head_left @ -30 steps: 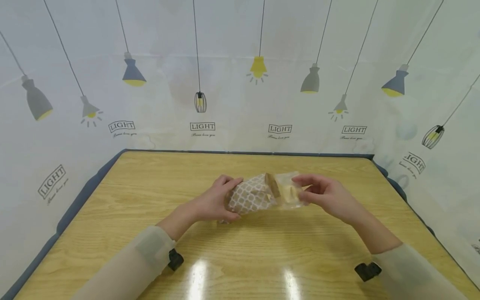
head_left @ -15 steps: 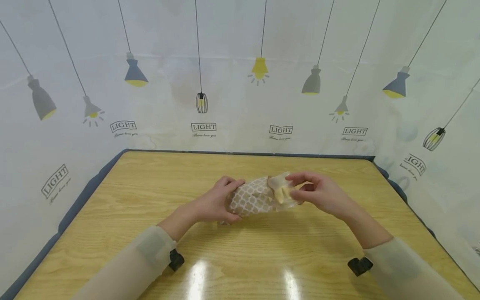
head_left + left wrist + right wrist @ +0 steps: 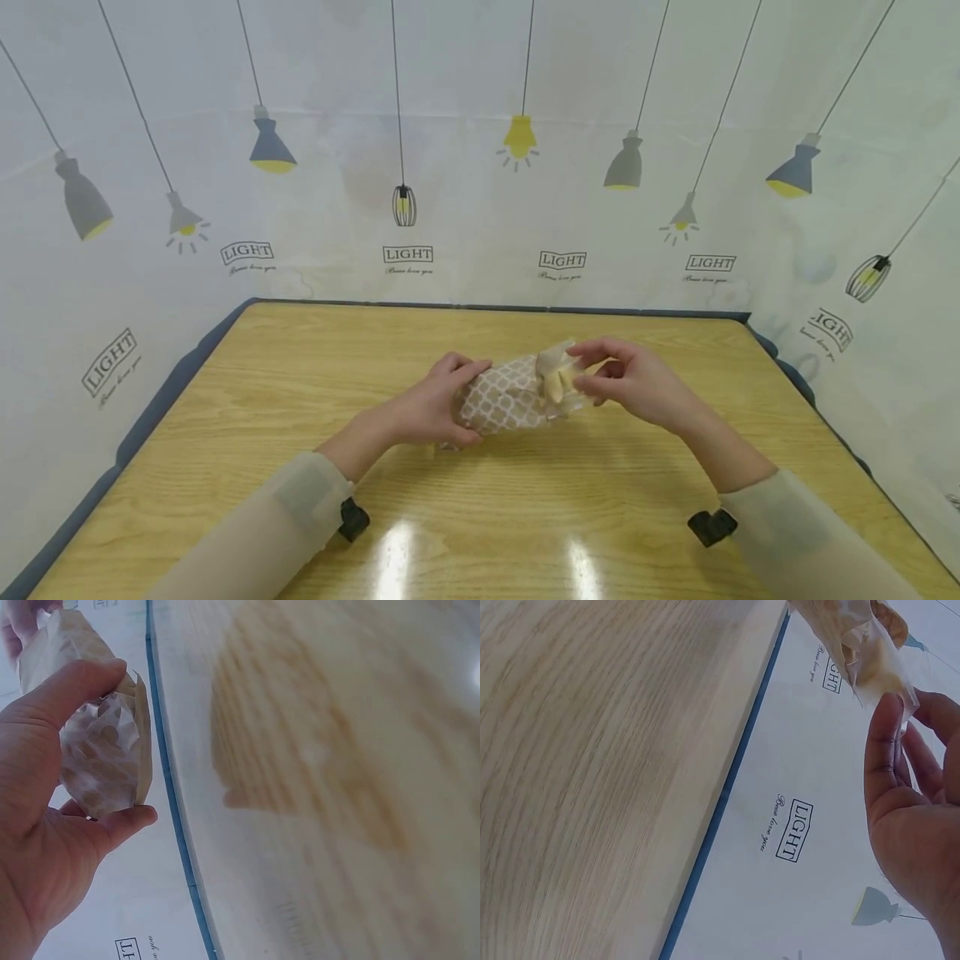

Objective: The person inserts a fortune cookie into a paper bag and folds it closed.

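The left hand [image 3: 429, 408] gripped a lattice-patterned paper bag [image 3: 507, 397] over the table [image 3: 487, 508], seemingly light, crushable, best held round its body. At its mouth, a clear packet [image 3: 556, 385], probably slippery, was edge-pinched by the right hand [image 3: 647, 385].

We see a booth-like place, its kind unclear: a wooden counter [image 3: 480, 492] under the left grip [image 3: 431, 407] and right grip [image 3: 645, 387], lamp-printed sheeting [image 3: 465, 158] beyond and on both sides.

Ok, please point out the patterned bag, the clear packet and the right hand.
Patterned bag [image 3: 504, 398]: head view, middle of its printed side.
Clear packet [image 3: 557, 385]: head view, its yellowish part.
Right hand [image 3: 641, 387]: head view, middle of the hand.
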Tool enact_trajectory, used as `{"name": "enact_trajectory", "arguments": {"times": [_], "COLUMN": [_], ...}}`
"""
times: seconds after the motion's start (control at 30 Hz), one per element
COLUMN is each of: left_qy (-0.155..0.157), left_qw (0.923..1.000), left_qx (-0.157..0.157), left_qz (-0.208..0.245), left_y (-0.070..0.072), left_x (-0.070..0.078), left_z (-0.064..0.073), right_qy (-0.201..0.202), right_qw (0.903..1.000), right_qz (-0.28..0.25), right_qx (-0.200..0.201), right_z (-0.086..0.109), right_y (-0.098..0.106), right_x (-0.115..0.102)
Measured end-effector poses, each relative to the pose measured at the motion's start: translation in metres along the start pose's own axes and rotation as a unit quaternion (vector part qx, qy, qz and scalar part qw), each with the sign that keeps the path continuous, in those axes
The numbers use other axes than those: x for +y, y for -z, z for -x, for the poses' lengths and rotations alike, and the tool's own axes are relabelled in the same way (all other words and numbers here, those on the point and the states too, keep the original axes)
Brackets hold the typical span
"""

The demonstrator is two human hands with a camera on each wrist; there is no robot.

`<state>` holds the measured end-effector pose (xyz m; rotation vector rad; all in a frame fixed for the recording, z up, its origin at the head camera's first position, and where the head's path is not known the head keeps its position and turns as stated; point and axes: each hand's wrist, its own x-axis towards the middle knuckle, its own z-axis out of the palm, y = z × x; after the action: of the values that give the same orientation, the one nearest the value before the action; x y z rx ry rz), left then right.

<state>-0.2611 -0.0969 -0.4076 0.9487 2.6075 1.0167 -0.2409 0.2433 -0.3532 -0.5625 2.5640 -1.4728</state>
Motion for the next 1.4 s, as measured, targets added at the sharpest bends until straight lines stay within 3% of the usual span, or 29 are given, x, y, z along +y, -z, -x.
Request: {"name": "enact_trajectory", "arguments": {"times": [0.3, 0.73, 1.0, 1.23, 1.4], "left_qy": [-0.001, 0.003, -0.001, 0.003, 0.001], "left_qw": [1.0, 1.0, 0.9999, 0.9999, 0.9999], "left_qx": [0.002, 0.005, 0.012, 0.016, 0.016], "left_qz": [0.008, 0.008, 0.002, 0.002, 0.003], "left_y": [-0.001, 0.0, -0.001, 0.001, 0.002], "left_x": [0.0, 0.0, 0.002, 0.0, 0.001], "left_z": [-0.001, 0.0, -0.003, -0.002, -0.002], "right_qy": [-0.008, 0.03, 0.039, 0.022, 0.031], "right_qw": [0.9999, 0.9946, 0.9942, 0.9949, 0.9956], "right_qz": [0.005, 0.095, 0.098, 0.092, 0.083], "right_qx": [0.008, 0.028, 0.02, 0.035, 0.031], "right_z": [-0.001, -0.001, -0.006, 0.001, 0.004], "right_y": [0.001, -0.013, -0.021, -0.008, -0.006], "right_x": [-0.001, 0.003, 0.003, 0.004, 0.009]}}
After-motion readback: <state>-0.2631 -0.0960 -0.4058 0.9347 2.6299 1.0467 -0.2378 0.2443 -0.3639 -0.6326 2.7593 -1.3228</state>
